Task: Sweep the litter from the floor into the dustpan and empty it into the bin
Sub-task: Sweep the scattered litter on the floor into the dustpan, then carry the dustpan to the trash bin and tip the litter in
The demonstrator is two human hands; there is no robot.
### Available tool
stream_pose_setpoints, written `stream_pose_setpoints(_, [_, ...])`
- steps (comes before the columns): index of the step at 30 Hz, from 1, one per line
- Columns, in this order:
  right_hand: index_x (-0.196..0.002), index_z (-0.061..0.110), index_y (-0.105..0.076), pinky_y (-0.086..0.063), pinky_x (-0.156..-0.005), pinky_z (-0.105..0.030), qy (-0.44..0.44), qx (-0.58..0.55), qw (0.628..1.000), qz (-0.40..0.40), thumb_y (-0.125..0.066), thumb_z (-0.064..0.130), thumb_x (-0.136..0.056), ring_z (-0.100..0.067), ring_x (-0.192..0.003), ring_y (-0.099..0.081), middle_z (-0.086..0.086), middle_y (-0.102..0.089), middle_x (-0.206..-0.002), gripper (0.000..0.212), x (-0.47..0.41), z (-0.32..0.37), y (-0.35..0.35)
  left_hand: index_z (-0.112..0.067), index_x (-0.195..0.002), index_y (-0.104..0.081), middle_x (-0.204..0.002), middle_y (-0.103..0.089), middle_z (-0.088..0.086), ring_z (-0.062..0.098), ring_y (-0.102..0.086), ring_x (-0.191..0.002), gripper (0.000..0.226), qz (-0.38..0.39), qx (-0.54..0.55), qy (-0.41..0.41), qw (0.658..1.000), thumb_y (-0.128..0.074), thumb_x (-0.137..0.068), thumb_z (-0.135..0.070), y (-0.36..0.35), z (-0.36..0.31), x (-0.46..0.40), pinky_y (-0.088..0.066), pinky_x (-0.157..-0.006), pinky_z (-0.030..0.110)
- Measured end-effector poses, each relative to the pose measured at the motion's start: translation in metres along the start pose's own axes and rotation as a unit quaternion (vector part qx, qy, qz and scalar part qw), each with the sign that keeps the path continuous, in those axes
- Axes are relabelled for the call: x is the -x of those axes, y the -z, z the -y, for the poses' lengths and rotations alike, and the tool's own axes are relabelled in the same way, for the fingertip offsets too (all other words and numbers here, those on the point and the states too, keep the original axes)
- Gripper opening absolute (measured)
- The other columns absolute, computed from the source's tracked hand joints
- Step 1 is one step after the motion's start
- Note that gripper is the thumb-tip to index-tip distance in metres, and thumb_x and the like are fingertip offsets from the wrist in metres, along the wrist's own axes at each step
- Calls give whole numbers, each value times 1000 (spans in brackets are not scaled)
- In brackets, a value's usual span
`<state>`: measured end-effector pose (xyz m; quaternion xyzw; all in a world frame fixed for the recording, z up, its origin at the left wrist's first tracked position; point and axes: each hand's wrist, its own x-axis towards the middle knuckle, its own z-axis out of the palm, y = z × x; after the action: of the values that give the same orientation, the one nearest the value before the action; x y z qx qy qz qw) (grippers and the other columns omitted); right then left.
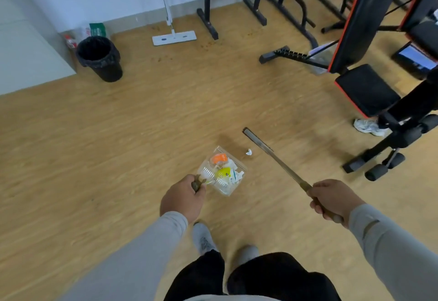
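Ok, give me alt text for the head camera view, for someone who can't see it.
Seen from above, a person's left hand holds a clear dustpan of colourful litter on a wooden floor, while the right hand grips a broom. One white scrap lies between them. A black bin stands by the far wall.

The left hand (183,197) grips the handle of a clear dustpan (222,172) holding orange, yellow and white litter. The right hand (333,200) grips a broom (272,151) beside one white scrap (248,152) on the floor (118,146). A black bin (99,57) stands well apart.
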<state>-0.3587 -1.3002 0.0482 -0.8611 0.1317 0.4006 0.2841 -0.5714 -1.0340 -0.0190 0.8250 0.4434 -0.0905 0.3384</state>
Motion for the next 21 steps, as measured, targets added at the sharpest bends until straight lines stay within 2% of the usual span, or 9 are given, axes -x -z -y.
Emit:
stream_pose_setpoints(4, [-116,11,-56,-37,-42,-29,4,0,1000,10,-57,7,-95,-25,-52,-48,-20,-65,-68,21,-30,23,12,-30,-96,-59,-68,-62,-8,22,-62,-67,18,11,8,17,1000,-54,-94,-47,-4,-11,-29,-47,-57,31])
stream_pose_setpoints(9, [-106,13,-62,-33,-37,-23,-3,30,999,19,-57,8,-96,-22,-46,-44,-17,-63,-64,12,-68,50,25,-28,-95,-60,-68,-63,-7,20,-62,-64,18,17,9,45,999,-55,-94,-45,-21,-28,-58,-47,-56,30])
stream_pose_setpoints(12, [-102,16,-62,-28,-37,-22,-9,47,999,26,-55,10,-97,-20,-46,-40,-17,-62,-64,11,-92,68,30,-27,-97,-61,-72,-64,-7,20,-63,-67,19,21,8,60,998,-55,-94,-44,-33,-38,-74,-51,-60,31])
stream_pose_setpoints(17, [-99,14,-63,-30,-32,-19,-23,49,998,39,-54,7,-98,-17,-36,-41,-17,-61,-67,12,-139,92,28,-27,-102,-61,-77,-65,-6,24,-64,-74,20,34,-6,85,996,-54,-94,-44,-58,-58,-106,-53,-65,34])
stream_pose_setpoints(21, [-104,12,-65,-29,-35,-18,-44,70,995,61,-53,7,-96,-19,-38,-40,-15,-60,-61,16,-171,93,8,-26,-107,-60,-86,-68,-1,28,-65,-79,23,50,-17,66,996,-52,-96,-44,-74,-77,-125,-57,-70,38])
